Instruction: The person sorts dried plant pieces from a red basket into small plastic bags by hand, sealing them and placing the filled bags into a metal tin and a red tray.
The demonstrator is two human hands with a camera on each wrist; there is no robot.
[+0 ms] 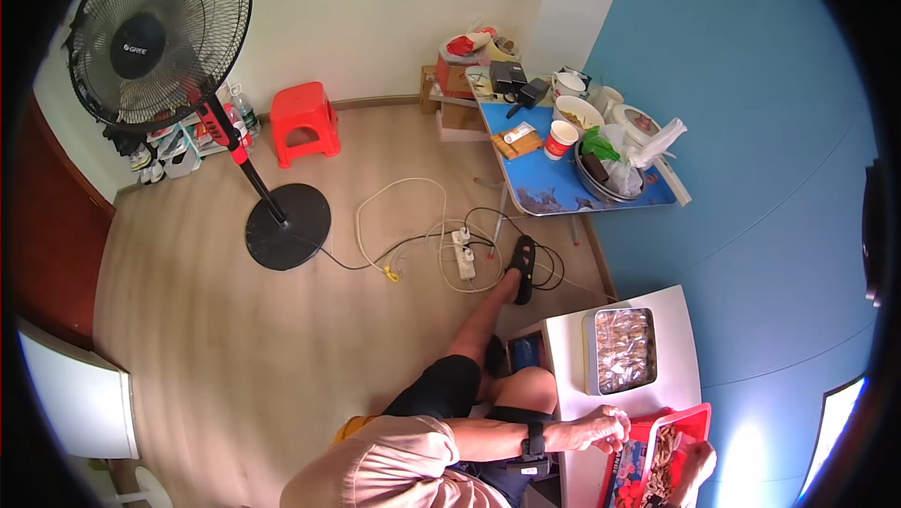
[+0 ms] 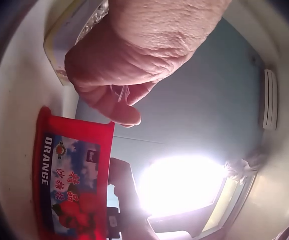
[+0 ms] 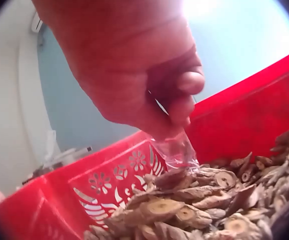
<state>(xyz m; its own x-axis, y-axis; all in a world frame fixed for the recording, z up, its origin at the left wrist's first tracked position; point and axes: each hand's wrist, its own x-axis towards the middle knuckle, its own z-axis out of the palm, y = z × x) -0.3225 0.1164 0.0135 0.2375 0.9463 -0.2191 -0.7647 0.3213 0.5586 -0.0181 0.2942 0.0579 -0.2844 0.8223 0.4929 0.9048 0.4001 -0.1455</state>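
Observation:
A red plastic basket (image 1: 706,414) with an "ORANGE" printed side holds a heap of dried root slices (image 3: 194,200). My right hand (image 3: 134,75) is over the slices and pinches a small clear plastic bag (image 3: 177,152), whose lower end reaches the heap. Beside the basket's near corner, my left hand (image 1: 596,430) pinches a bit of clear plastic (image 2: 120,92) between thumb and fingers; most of that plastic is hidden by the hand. Next to the basket stands an open tin (image 1: 589,353) filled with small clear packets (image 1: 624,348).
Basket and tin share a white cabinet top (image 1: 571,328) against the blue wall. A folding table (image 1: 554,191) with bowls and cups stands farther off. On the floor are a power strip (image 1: 463,254) with cables, a red stool (image 1: 305,118) and a standing fan (image 1: 286,226).

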